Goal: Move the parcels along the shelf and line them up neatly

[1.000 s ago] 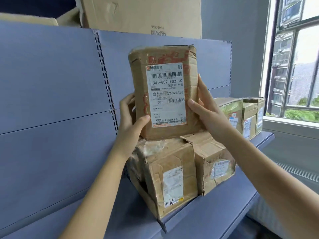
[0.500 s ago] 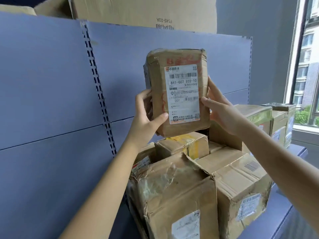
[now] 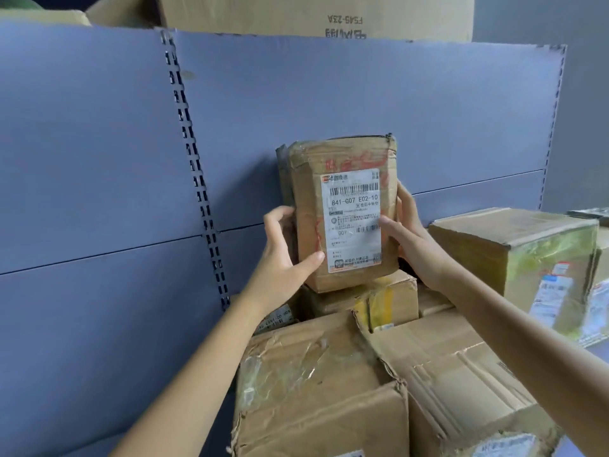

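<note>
A brown cardboard parcel (image 3: 342, 212) with a white shipping label stands upright against the blue shelf back. Its lower edge sits on a small taped parcel (image 3: 379, 300) in the back row. My left hand (image 3: 285, 249) grips its left side, thumb across the front lower corner. My right hand (image 3: 407, 232) holds its right side, thumb on the label. Two larger crumpled parcels, the left one (image 3: 316, 390) and the right one (image 3: 461, 384), stand in front.
A big taped box (image 3: 527, 258) and more parcels stand to the right along the shelf. The blue back panel (image 3: 99, 159) with a slotted upright (image 3: 194, 169) runs behind. Large cartons (image 3: 313, 14) sit on top of the shelving.
Both hands have lowered the labelled parcel and moved it back toward the shelf panel, onto the small parcel behind. The view has moved closer and lower over the stack.
</note>
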The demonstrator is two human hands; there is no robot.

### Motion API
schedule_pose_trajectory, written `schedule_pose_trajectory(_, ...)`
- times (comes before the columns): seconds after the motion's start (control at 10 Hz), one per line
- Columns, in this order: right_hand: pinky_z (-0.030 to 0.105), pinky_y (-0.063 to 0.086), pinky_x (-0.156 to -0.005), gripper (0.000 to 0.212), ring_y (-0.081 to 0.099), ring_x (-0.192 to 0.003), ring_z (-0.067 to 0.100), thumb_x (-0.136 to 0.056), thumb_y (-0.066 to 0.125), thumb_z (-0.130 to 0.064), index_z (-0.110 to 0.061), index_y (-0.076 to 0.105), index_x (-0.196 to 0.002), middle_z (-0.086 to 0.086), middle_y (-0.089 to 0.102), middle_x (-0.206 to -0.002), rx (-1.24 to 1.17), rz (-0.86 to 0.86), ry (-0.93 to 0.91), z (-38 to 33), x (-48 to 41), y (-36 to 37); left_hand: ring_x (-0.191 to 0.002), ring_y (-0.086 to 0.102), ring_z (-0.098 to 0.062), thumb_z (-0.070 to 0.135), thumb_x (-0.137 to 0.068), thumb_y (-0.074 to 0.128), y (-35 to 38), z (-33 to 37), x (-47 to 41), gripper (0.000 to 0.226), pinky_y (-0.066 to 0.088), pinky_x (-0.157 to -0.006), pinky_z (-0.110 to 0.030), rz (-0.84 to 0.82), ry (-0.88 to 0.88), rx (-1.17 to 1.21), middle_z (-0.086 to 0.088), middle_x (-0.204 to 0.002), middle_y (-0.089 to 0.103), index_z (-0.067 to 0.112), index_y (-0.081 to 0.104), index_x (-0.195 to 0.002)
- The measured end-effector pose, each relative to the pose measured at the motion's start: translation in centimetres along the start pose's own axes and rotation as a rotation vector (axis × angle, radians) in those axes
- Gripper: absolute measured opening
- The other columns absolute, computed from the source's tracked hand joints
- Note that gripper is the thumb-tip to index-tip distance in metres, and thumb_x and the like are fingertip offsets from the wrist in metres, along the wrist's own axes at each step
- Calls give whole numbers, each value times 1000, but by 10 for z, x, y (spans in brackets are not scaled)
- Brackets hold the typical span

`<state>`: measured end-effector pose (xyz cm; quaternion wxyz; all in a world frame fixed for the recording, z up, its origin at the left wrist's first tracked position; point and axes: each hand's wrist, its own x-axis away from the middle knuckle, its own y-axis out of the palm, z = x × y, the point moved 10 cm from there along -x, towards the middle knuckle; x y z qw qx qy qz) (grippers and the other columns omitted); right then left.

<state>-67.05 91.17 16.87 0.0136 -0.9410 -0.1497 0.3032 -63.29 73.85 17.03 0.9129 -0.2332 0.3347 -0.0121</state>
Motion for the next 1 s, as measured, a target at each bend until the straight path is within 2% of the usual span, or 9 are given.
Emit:
schedule_pose_trajectory(0.1,27,54,-89,66,51,-124,4,-91,50,-39,-41,9,-143,-13,40,-142,-8,-14,16,9,1,-6,-138,25,-5,20,-88,64,9,-3,2,70,23,-115,-34,-26,-56,-50,8,-150,22,33,12,-135)
schedule_pose_trajectory(0.2,34,51,-97,67,52,-122,5,-85,47,-38,-41,12,-142,-13,44,-138,-68,3,58,24,-2,-12,-134,20,1,24,-91,60,18,-3,5,73,19,-111,-25,-30,-106,-150,13,-150,16,30,8,-141)
schedule_pose_trajectory(0.3,39,48,-101,72,49,-126,7,-86,46,-43,-40,5,-146,-17,41,-140,-42,-16,67,31,-4,-12,-131,19,3,27,-92,58,21,-2,5,72,17,-107,-21,-19,-143,-192,15,-148,14,27,7,-142)
schedule_pose_trajectory(0.4,42,45,-105,67,44,-131,8,-95,44,-40,-39,1,-147,-14,34,-145,-19,-46,54,31,-4,-12,-136,21,0,27,-92,58,21,-3,8,71,20,-112,-26,8,-183,-194,11,-154,15,27,8,-143)
schedule_pose_trajectory(0.5,42,42,-108,62,42,-133,10,-101,41,-32,-37,1,-148,-11,32,-148,-21,-55,44,32,-3,-13,-133,22,3,27,-93,56,22,-2,11,69,19,-109,-23,16,-209,-224,13,-153,17,27,8,-144)
schedule_pose_trajectory(0.6,41,43,-107,62,42,-133,10,-101,41,-31,-38,1,-147,-11,33,-148,-33,-68,43,31,-3,-13,-129,22,5,27,-94,55,23,1,12,68,19,-109,-23,10,-240,-241,14,-151,19,27,8,-144)
schedule_pose_trajectory(0.8,28,48,-99,68,45,-126,4,-100,42,-31,-36,-5,-149,-13,32,-146,-47,-90,64,30,-2,-11,-130,20,3,29,-96,51,27,8,16,70,18,-104,-21,42,-298,-294,9,-156,14,24,3,-147)
schedule_pose_trajectory(0.9,26,38,-106,79,28,-139,7,-99,43,-33,-33,-19,-149,-14,13,-156,-69,-116,74,25,1,-11,-139,17,-7,33,-96,50,29,12,24,84,19,-102,-23,49,-349,-395,6,-159,-4,24,-16,-147)
schedule_pose_trajectory(1.0,43,18,-120,86,5,-146,8,-93,43,-49,-37,-23,-146,-14,-8,-160,30,-47,14,15,9,-20,-146,-3,-12,39,-93,53,24,29,31,95,12,-114,-37,172,-295,-549,6,-156,-25,28,-26,-145)
